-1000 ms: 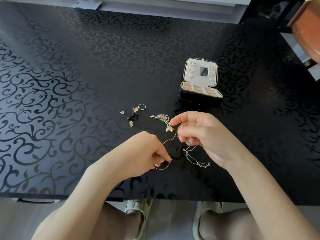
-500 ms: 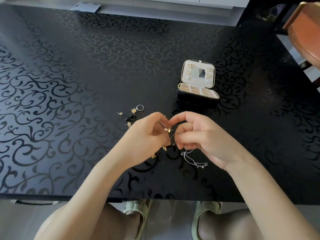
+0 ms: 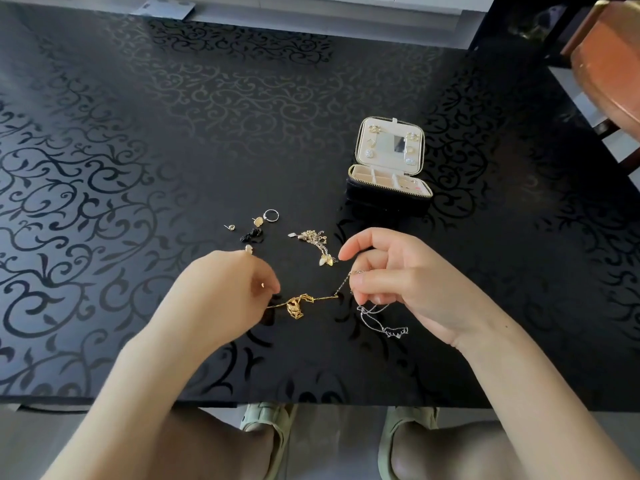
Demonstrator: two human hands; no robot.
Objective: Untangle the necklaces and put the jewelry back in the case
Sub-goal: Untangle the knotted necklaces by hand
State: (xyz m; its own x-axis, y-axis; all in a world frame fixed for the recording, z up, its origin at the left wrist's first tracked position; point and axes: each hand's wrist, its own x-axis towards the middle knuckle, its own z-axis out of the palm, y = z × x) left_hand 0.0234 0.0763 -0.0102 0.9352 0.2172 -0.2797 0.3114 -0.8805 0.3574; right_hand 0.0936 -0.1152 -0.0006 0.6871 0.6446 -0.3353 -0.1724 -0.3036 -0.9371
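A person seated at a black table (image 3: 138, 133) with a scrolled pattern held a gold necklace (image 3: 298, 304) stretched between both hands, just above the tabletop. The left hand (image 3: 228, 289), fingers curled, pinched one end of the chain. The right hand (image 3: 398, 282) pinched the other end between thumb and middle finger, its index finger raised. The hands were apart, with the chain's knotted gold middle hanging between them.

A silver necklace (image 3: 381, 323) trailed from under the right fingers and lay looped on the table just beside that hand. Whether it was joined to the gold chain could not be told.

Beyond the hands lay a small heap of tangled chains (image 3: 313, 240) with pale leaf-shaped charms. To its left were a ring (image 3: 271, 215), a gold earring (image 3: 258, 221), a stud (image 3: 229, 227) and a black piece (image 3: 251, 235). Another small earring (image 3: 248, 248) sat just past the left knuckles.

The case (image 3: 389, 188) stood open farther back, beyond the right hand and well apart from the loose pieces. Its cream lid was upright with earrings pinned around a small mirror, and its tray was divided into compartments.

A brown chair (image 3: 609, 57) stood at the far right corner. Pale green sandals (image 3: 263, 417) showed below the table's near edge.
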